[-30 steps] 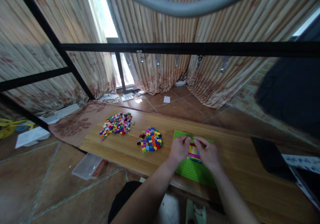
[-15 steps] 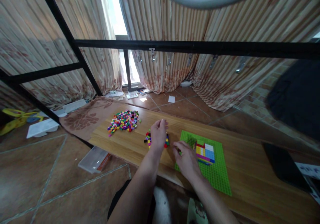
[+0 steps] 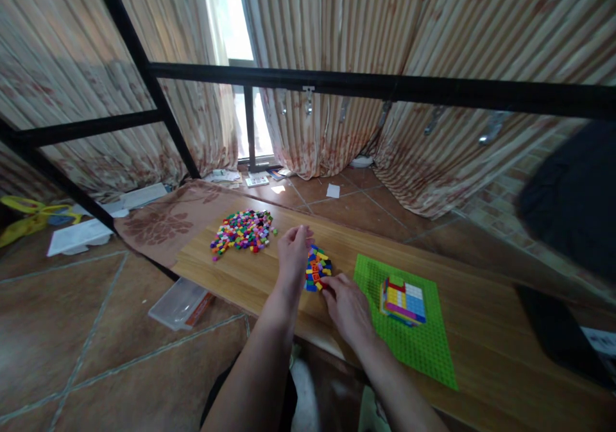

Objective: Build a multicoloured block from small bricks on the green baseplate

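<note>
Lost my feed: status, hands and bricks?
Left hand and right hand at small brick pile. Grip unclear. Brick block sits on green baseplate. Nothing blocking.

Left hand point(image 3: 293, 255), right hand point(image 3: 349, 307), forearms point(image 3: 269, 348) bare; black garment point(image 3: 226, 387) at lap.

One view, worn on my head. It faces forward and down across the desk point(image 3: 481, 303) from its near edge, close in: my forearms enter at the bottom border, left hand point(image 3: 293, 255) and right hand point(image 3: 349, 307) sit mid-frame. Past the desk's far edge, a black rail point(image 3: 385, 88) and curtains point(image 3: 337, 27) fill the upper half.
</note>
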Demonstrator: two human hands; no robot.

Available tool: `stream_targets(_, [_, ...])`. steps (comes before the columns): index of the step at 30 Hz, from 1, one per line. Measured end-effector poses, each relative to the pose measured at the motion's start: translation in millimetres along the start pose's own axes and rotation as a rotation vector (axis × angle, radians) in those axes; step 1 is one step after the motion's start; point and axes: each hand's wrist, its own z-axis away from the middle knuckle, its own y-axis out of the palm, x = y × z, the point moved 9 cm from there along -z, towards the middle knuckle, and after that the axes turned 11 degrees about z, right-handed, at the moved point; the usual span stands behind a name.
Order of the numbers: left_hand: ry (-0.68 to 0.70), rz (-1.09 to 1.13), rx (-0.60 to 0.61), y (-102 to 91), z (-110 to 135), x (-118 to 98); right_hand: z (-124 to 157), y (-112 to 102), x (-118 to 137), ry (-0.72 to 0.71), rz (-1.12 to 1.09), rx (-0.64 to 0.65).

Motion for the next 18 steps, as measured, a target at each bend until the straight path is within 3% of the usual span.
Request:
stream_targets(10, [0.029,0.002,-0.047,-21.3,-9.5,-16.7,-4.1,-6.3,0.8,0.001,-0.055,-0.037])
stream_targets(18, [0.002,0.006,-0.024,-20.2,-8.8,-13.4,-13.2,5.9,16.2,-0.017,0.016,-0.078])
